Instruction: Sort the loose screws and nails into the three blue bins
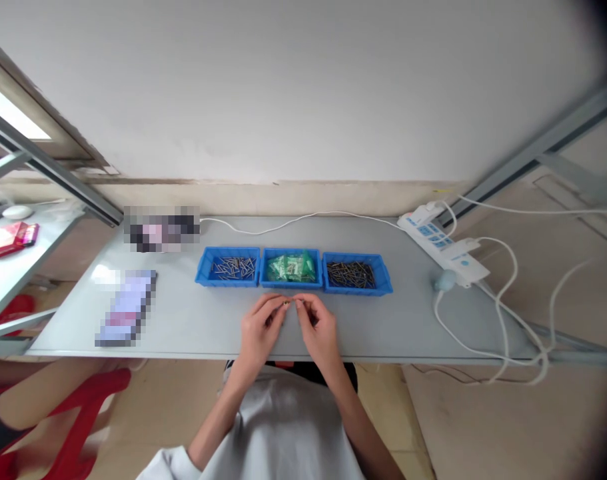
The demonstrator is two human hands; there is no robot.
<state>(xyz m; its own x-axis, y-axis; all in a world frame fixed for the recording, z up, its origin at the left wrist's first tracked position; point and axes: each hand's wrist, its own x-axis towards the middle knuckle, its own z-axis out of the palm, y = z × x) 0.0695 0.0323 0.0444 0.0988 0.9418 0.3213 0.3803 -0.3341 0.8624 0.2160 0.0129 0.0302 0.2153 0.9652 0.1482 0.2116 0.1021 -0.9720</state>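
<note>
My left hand [261,327] is closed in a pinch just in front of the middle bin. At its fingertips shows a small brass-coloured piece [286,304], too tiny to identify. Close beside it, my right hand [319,327] also pinches, its fingertips nearly meeting the left ones; what it holds is hidden. Behind my hands three blue bins stand in a row. Loose metal screws or nails [234,268] lie in the left bin [202,277]. Green-printed plastic packets [290,267] fill the middle bin [278,284]. Darker screws [350,274] are heaped in the right bin [384,283].
A white power strip [463,263] with plugs and trailing cables is at the table's right. On the left lie a blurred phone-like slab [128,307] and a pixelated object [162,230]. Another person's leg [38,393] shows near a red stool [83,413].
</note>
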